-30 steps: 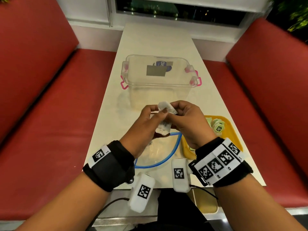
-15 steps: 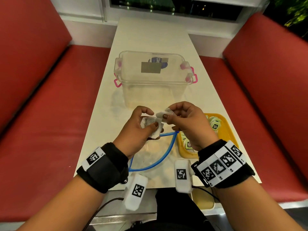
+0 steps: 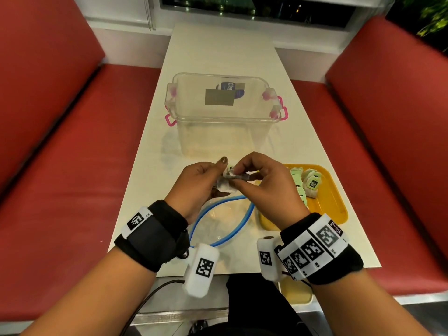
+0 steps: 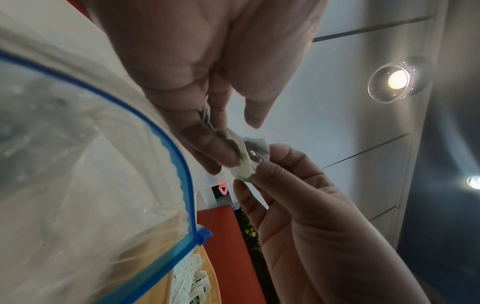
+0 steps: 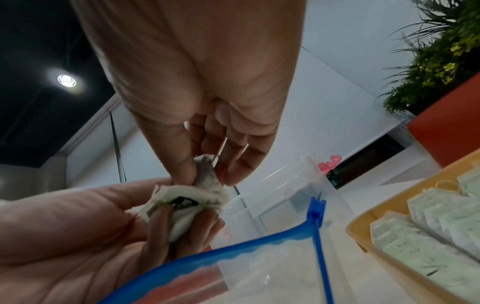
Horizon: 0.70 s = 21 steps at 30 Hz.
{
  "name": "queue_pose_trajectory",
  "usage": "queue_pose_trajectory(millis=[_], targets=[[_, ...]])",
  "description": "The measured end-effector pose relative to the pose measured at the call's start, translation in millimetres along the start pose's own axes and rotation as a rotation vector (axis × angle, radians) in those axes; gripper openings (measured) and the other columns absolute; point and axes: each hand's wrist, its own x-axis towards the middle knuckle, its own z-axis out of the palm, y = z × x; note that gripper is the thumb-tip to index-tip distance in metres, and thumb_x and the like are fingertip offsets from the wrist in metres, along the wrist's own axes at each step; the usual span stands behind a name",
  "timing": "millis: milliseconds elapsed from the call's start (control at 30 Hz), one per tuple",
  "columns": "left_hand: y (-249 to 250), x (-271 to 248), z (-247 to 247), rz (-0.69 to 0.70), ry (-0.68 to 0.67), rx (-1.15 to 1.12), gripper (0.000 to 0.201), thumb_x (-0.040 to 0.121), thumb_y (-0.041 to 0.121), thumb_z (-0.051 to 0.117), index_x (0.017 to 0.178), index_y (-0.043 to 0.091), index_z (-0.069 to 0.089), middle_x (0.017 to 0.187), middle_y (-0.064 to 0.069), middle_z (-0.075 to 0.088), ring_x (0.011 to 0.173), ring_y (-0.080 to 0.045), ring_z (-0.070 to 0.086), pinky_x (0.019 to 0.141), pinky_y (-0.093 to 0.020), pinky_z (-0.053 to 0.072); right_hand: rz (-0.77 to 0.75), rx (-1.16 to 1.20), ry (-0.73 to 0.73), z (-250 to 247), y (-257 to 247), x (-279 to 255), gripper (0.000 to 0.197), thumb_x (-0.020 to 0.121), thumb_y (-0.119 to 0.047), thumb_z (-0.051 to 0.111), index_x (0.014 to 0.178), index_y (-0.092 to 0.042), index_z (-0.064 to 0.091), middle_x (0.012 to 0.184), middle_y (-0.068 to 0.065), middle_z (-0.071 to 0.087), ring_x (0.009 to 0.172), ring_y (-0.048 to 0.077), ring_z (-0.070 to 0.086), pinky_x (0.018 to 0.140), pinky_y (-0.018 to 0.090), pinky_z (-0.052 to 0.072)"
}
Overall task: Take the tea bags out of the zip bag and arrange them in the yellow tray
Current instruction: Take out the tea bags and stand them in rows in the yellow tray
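Note:
Both hands meet above the table's near half around a small white tea bag bundle [image 3: 226,186]. My left hand [image 3: 206,180] cups the tea bags [image 5: 182,207] in curled fingers. My right hand [image 3: 244,175] pinches one tea bag [image 5: 207,174] at the bundle's top edge between thumb and fingers. The same pinch shows in the left wrist view on the tea bag [image 4: 246,162]. Under the hands lies the clear zip bag [image 3: 218,221] with its blue zip rim gaping. The yellow tray [image 3: 332,202] at right holds several pale green tea bags [image 3: 312,183].
A clear plastic tub [image 3: 223,112] with pink latches stands farther back on the white table [image 3: 218,49]. Red bench seats [image 3: 72,178] flank the table on both sides. A black cable hangs below the left wrist.
Both hands have come closer together and my right hand has renewed its pinch on the tea bag at the bundle in my left hand. The head view has shifted slightly.

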Motion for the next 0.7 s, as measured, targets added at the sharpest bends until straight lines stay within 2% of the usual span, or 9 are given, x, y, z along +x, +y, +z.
queue_pose_trajectory(millis=[100,167,233,300,367,433,533,633,700], targets=[[-2.2,3.0,-1.5,0.059,0.06,0.053,0.014,0.095,0.012,0.057,0.092,0.002,0.067,0.086,-0.012,0.072,0.077,-0.018,0.07,0.068,-0.026,0.055,0.003,-0.077,-0.102,-5.4,-1.1,-0.7,0.014,0.078,-0.017,0.075,0.09,-0.019,0.069,0.089,-0.012,0.07,0.092,0.002,0.063,0.084,0.019,0.048],[-4.3,4.4,-3.2,0.116,0.078,0.104,0.011,0.094,0.01,0.058,0.097,0.002,0.066,0.084,-0.009,0.068,0.069,-0.011,0.067,0.063,-0.023,0.054,0.004,-0.067,-0.097,-12.0,-3.0,0.9,0.012,0.081,-0.024,0.074,0.092,-0.02,0.071,0.092,-0.012,0.07,0.095,0.001,0.062,0.085,0.017,0.047],[-6.1,5.4,-3.8,0.193,0.077,0.171,0.014,0.093,0.01,0.06,0.102,0.0,0.065,0.095,-0.01,0.065,0.076,-0.014,0.066,0.065,-0.025,0.055,0.004,-0.066,-0.001,-19.9,-2.9,6.0,0.006,0.085,-0.025,0.07,0.09,-0.021,0.07,0.091,-0.011,0.069,0.091,0.002,0.062,0.078,0.018,0.049],[-6.0,5.2,-1.3,0.292,0.051,0.259,0.015,0.093,0.008,0.06,0.102,-0.001,0.066,0.106,-0.009,0.062,0.08,-0.017,0.063,0.065,-0.024,0.055,0.039,-0.13,0.058,-27.8,-0.7,12.7,0.007,0.086,-0.025,0.068,0.092,-0.024,0.069,0.092,-0.012,0.066,0.084,0.001,0.061,0.068,0.011,0.046],[-3.9,4.0,3.4,0.386,0.003,0.339,0.013,0.092,0.005,0.06,0.099,-0.002,0.068,0.108,-0.007,0.06,0.078,-0.018,0.061,0.063,-0.022,0.053,0.094,-0.22,-0.008,-34.1,1.2,17.8,0.012,0.085,-0.027,0.068,0.097,-0.025,0.069,0.092,-0.012,0.066,0.079,0.002,0.059,0.062,0.007,0.043],[-2.8,4.6,8.2,0.448,-0.033,0.411,0.012,0.092,0.007,0.06,0.097,0.001,0.069,0.107,-0.004,0.06,0.082,-0.019,0.062,0.066,-0.024,0.054,0.114,-0.253,-0.094,-40.2,-0.7,18.8,0.01,0.085,-0.026,0.069,0.093,-0.022,0.071,0.085,-0.009,0.069,0.076,0.004,0.06,0.061,0.01,0.045],[-4.0,7.3,12.7,0.479,-0.038,0.513,0.013,0.092,0.018,0.063,0.096,0.008,0.07,0.104,0.001,0.06,0.088,-0.012,0.062,0.076,-0.026,0.055,0.099,-0.22,-0.108,-51.1,-5.2,18.7,0.006,0.085,-0.022,0.07,0.088,-0.018,0.072,0.077,-0.005,0.07,0.068,0.004,0.059,0.06,0.016,0.047],[-7.3,8.6,16.4,0.464,-0.071,0.593,0.016,0.083,0.022,0.073,0.093,0.01,0.069,0.101,0.003,0.06,0.086,-0.009,0.061,0.076,-0.017,0.051,0.096,-0.198,-0.092,-62.6,-4.4,20.1,0.005,0.083,-0.015,0.071,0.089,-0.015,0.071,0.075,0.0,0.07,0.06,0.002,0.058,0.056,0.014,0.046],[-10.6,10.2,17.9,0.481,-0.089,0.651,0.015,0.081,0.017,0.075,0.092,0.009,0.069,0.1,0.001,0.06,0.086,-0.01,0.06,0.075,-0.017,0.05,0.111,-0.181,-0.094,-69.3,-2.6,21.4,0.006,0.083,-0.013,0.07,0.089,-0.014,0.07,0.076,0.004,0.071,0.064,0.012,0.064,0.063,0.024,0.053]])
